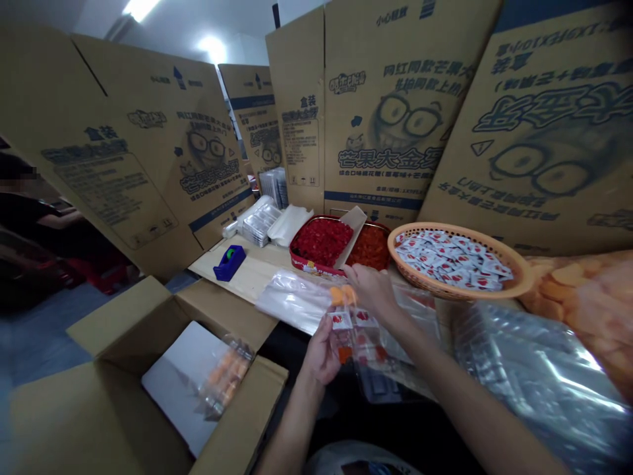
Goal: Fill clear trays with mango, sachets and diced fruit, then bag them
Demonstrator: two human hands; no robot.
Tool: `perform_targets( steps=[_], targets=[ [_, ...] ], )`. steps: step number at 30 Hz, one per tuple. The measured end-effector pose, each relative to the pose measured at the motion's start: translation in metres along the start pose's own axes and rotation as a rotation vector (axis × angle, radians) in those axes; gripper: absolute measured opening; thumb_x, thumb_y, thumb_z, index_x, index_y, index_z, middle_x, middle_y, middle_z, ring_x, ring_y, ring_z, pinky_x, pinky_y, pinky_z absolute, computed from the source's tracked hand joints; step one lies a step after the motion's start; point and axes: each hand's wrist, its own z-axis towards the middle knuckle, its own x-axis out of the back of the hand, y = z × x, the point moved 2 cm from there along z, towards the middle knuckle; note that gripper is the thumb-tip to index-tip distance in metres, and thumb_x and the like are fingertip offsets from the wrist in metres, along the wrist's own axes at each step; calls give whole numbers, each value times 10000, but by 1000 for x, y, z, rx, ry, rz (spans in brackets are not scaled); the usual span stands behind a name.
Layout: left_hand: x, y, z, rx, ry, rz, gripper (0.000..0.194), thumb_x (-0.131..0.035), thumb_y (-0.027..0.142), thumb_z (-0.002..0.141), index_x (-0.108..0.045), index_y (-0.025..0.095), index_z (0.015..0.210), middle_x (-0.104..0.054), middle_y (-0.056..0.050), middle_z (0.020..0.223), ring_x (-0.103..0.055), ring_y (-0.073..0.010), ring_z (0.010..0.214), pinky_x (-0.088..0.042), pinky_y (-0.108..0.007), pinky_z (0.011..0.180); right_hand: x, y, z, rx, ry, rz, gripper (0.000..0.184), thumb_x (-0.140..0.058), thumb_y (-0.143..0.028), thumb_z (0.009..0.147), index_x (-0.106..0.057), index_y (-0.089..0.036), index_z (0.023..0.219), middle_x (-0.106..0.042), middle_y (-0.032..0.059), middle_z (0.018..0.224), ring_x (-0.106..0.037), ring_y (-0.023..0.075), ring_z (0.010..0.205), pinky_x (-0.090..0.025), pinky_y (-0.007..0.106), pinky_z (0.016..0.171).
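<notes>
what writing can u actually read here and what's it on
"芒果大金牙" on the middle carton
"小心轻放" at the top of that carton
"盒装" on the carton beside it
the small print on the cartons is too small to read, and so is the print on the packets in the basket

I wear the only camera on my head, looking forward and down, close over my left hand (321, 349) and right hand (370, 290) at the tabletop (237, 277); the edges seem somewhat warped.
</notes>
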Motion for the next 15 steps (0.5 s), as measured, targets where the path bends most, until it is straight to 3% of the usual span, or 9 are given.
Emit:
perform_targets(
  steps=[4,8,11,15],
  targets=[
    [-11,-10,-6,54,-58,-17,564,-596,515,760,-500,200,1218,-627,-113,1092,-617,-256,958,-473,-430,845,-30,-12,13,26,65,-6,451,-232,-387,950,-609,-145,897,-643,181,910,-569,260,867,-351,368,737],
    [-17,-17,-11,17,-67,20,632,-736,310,675,-470,239,1244,-639,-79,1052,-632,-240,912,-467,-435,854,-47,-8,20,-13,98,19,433,-243,-390,949,-601,-151,894,-626,173,896,-554,270,878,-360,397,762],
    [-19,-21,-11,30,-26,43,677,-733,167,641,-456,234,1256,-651,-70,996,-646,-222,842,-466,-436,853,-49,-1,23,-56,120,30,404,-274,-398,941,-599,-166,878,-613,169,889,-549,289,881,-363,425,752],
    [-19,-24,-10,38,-10,46,624,-693,132,646,-476,217,1225,-658,-73,980,-649,-226,829,-469,-441,845,-38,17,19,-94,162,56,296,-379,-387,908,-594,-199,831,-606,169,887,-534,306,927,-374,457,777]
  ],
)
